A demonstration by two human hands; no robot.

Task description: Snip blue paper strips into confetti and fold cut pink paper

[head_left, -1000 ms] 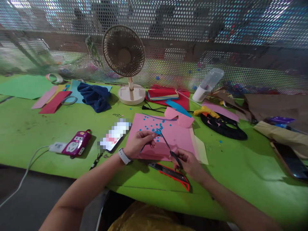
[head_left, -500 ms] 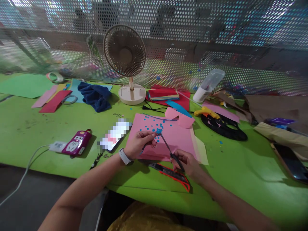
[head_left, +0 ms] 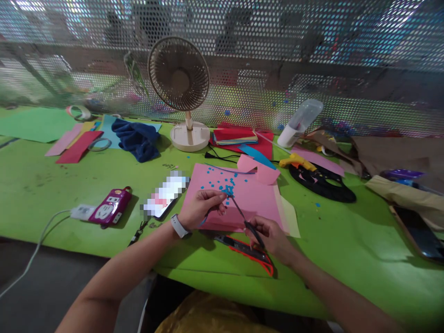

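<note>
My left hand [head_left: 208, 205] pinches a thin blue paper strip [head_left: 204, 219], whose tail hangs below the palm. In my right hand [head_left: 268, 235] is a pair of scissors [head_left: 255, 231], fingers in the dark handles and blades pointing up and left to the left fingertips. Whether the blades are apart is too small to tell. Under both hands lies a pink sheet of paper [head_left: 256, 199], scattered with small blue paper bits [head_left: 227, 189]. A utility knife [head_left: 244, 249] with a red-orange edge rests just below the scissors, on the green table [head_left: 333, 259].
Left of the sheet lie a phone [head_left: 168, 194] and a purple socket block [head_left: 111, 207] with a white cable. A fan [head_left: 189, 136] stands behind, beside stacked coloured paper [head_left: 236, 136]. To the right are a yellow glue gun [head_left: 298, 162] on a black disc-shaped piece [head_left: 322, 185] and another phone [head_left: 418, 233].
The blue bits by the left fingertips have spread a little on the pink sheet. Both hands stay almost in place, with the scissors only slightly shifted.
</note>
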